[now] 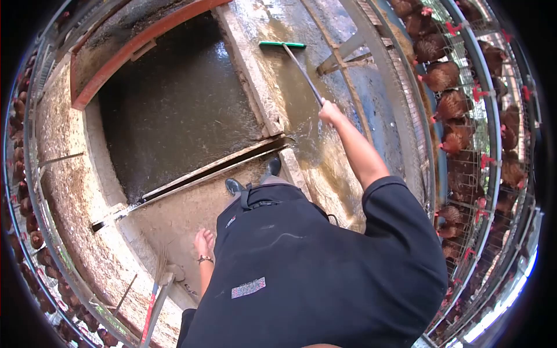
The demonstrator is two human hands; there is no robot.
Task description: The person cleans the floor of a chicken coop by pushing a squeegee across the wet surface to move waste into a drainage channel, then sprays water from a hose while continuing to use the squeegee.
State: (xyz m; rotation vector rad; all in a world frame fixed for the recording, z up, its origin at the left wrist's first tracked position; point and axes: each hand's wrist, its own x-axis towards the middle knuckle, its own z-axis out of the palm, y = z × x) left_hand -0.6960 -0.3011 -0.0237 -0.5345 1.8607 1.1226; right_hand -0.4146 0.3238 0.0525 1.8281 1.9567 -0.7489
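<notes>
Right hand (329,111): fingers wrapped around the squeegee (301,71)
Left hand (203,243): fingers loosely open
Squeegee: green blade (296,44) on wet floor (299,124)
Hens (442,76): caged, both sides

Brown hens (455,105) stand in wire cages along the right side, with small red fittings (478,93) spaced along the wire; a second row of hens (36,239) lines the far left edge. A red beam (185,14) curves across the upper left. At lower left, a red-shafted broom (161,264) leans bristles uppermost, near a thin dark rod (125,294).
</notes>
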